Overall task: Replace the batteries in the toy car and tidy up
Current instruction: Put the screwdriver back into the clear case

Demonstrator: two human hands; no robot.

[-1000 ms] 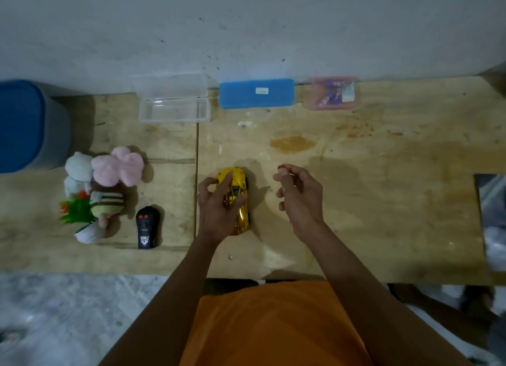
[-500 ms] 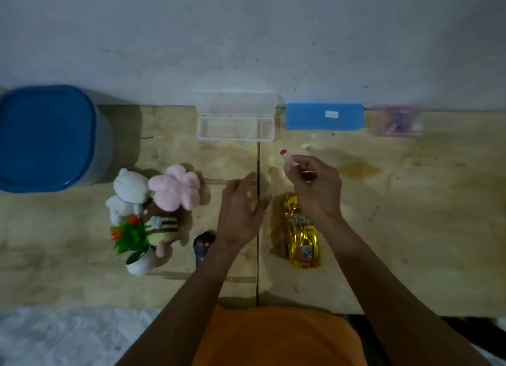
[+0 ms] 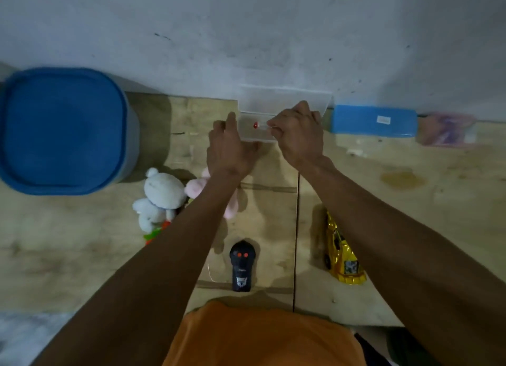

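The right hand (image 3: 297,135) pinches a thin red-tipped tool (image 3: 260,125), its tip inside the clear box (image 3: 284,105). The left hand (image 3: 228,149), fingers loosely open, holds the box's left end. The gold car (image 3: 342,256) lies well below the right hand, the remote (image 3: 242,265) below the left.

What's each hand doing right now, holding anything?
Left hand: open, resting against the clear plastic box, gripping nothing.
Right hand: closed on a small red-tipped tool over the box.
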